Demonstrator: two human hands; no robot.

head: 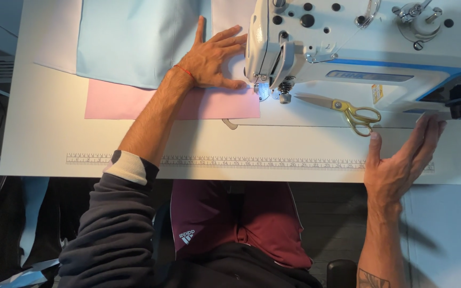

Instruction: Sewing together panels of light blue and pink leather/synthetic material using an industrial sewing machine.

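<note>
L hand [212, 58] lies flat, palm down, fingers spread & straight, pressing on the white fabric [225, 16] just left of the sewing machine [358, 48] head; it grips nothing, only holds the cloth down. Its fingertips sit right beside the presser foot/needle area [262, 90]. A thin red thread band goes round that wrist.

Under & near the L hand is a pink fabric piece [134, 101], flat on the tabletop [44, 138], its right end reaching up to the needle area. A light blue fabric [134, 37] lies further back, overlapping the pink one's far edge, to the left of the hand.

R hand [401, 165] is at the near-right edge of the tabletop, open, fingers stretched out & up toward the machine's right end, thumb out to the left. It holds nothing; fingertips are close to the machine base, can't tell if touching.

Gold-handled scissors [348, 109] lie on the machine bed, blades pointing left twd the needle, handles just beyond the R thumb, apart from it.

A printed ruler strip [241, 161] runs along the near tabletop edge, crossed by the L forearm. Person wears a dark sweatshirt w/ pushed-up sleeve, maroon shorts below.
</note>
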